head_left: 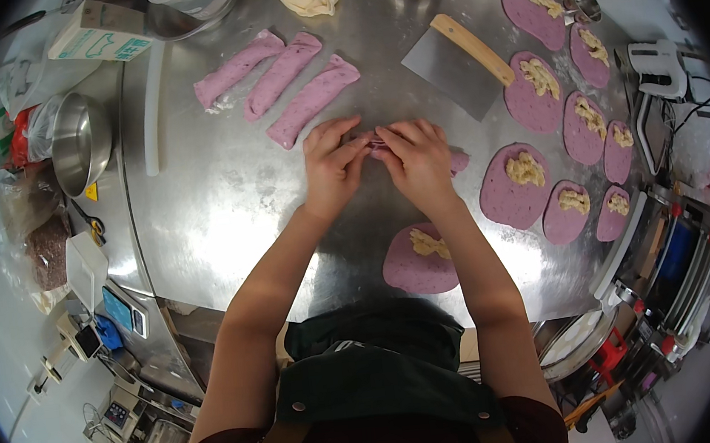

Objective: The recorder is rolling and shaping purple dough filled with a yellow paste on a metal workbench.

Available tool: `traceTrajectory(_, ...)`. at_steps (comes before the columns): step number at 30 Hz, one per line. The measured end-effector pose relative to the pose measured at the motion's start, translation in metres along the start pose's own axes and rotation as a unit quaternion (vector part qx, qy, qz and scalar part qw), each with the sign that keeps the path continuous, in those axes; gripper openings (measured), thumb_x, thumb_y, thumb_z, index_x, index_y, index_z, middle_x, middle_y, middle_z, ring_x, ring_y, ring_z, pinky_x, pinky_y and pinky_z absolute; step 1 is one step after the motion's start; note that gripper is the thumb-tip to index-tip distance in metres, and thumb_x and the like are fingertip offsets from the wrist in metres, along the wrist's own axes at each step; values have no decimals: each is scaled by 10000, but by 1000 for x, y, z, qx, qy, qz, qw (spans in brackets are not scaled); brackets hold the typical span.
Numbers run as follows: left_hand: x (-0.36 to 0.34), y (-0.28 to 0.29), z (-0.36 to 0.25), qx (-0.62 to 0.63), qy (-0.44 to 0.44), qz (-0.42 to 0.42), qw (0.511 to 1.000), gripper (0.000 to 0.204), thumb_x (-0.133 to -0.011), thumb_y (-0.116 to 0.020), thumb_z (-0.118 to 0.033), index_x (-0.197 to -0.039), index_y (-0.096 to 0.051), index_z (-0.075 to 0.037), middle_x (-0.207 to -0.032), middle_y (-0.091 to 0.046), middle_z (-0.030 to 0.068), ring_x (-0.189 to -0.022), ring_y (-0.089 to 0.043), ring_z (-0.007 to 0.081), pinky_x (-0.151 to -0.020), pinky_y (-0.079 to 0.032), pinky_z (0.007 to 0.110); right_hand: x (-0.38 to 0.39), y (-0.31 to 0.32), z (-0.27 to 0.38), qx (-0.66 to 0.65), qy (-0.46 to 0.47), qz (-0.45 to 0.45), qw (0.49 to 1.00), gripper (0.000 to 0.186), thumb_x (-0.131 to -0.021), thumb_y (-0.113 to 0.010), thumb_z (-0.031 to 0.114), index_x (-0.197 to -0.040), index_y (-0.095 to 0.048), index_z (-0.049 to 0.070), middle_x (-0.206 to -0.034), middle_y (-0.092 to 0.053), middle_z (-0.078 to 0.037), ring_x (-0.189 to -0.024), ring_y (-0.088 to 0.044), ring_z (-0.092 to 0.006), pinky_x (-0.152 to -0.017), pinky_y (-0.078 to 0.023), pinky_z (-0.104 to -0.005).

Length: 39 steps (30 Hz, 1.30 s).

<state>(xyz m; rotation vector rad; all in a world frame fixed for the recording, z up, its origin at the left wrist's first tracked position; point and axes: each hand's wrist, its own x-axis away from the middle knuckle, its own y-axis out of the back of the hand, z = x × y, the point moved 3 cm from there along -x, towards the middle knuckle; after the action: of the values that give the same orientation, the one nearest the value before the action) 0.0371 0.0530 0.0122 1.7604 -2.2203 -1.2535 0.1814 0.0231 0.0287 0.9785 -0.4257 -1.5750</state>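
Observation:
Both hands meet over the middle of the steel table, pinching a piece of purple dough (459, 162) that they mostly cover. My left hand (332, 165) has its fingers closed at the dough's left part. Beside it, my right hand (418, 162) pinches the same dough, and one end sticks out past its outer side. Just beyond my left hand lie three purple dough rolls (313, 102) side by side. A flat purple dough oval (418, 268) with pale yellow filling (430, 244) rests nearer me, partly behind my right forearm.
Several filled dough ovals (514, 199) spread over the right side. A bench scraper (453, 65) with a wooden handle lies beyond my right hand. A white rolling pin (155, 108) and steel bowl (82, 143) are at left. A hand mixer (657, 71) stands at the right edge.

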Motion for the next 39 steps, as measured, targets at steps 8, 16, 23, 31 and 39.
traceTrajectory(8, 3, -9, 4, -7, 17, 14, 1000, 240, -659, -714, 6, -884, -697, -74, -1107, -606, 72, -1003, -551, 274, -817, -427, 370, 1, -1, -3, -2, -6, 43, 999, 179, -722, -684, 161, -884, -681, 86, -884, -605, 1, -837, -551, -212, -794, -404, -370)
traceTrajectory(16, -9, -8, -9, 57, 25, 16, 998, 237, -676, -709, -8, -906, -703, -64, -1151, -591, 100, -1040, -536, 295, -841, -423, 371, 7, 22, -13, 21, -62, 38, 997, 200, -718, -695, 191, -888, -683, 88, -925, -612, 1, -894, -551, -225, -832, -404, -390)
traceTrajectory(23, -11, -17, -14, 6, -2, 56, 998, 198, -674, -715, -16, -859, -714, -86, -1138, -601, 76, -1055, -540, 294, -805, -443, 352, 10, 15, -15, -4, -72, 17, 997, 107, -712, -691, 156, -799, -681, 94, -864, -602, 6, -849, -547, -223, -802, -404, -377)
traceTrajectory(31, -9, -20, -13, 15, 19, 53, 998, 178, -690, -706, -23, -854, -715, -92, -1133, -600, 79, -994, -564, 281, -851, -418, 377, 14, 18, -15, -5, -63, -21, 998, 116, -703, -692, 128, -811, -684, 87, -898, -620, 6, -881, -553, -229, -818, -402, -387)
traceTrajectory(39, -13, -26, -20, 6, 5, 68, 998, 183, -705, -699, -47, -877, -716, -108, -1177, -586, 74, -996, -551, 273, -897, -374, 433, 23, 26, -25, 4, -96, -20, 995, 109, -696, -692, 111, -804, -683, 100, -900, -622, 8, -888, -553, -232, -826, -406, -392)
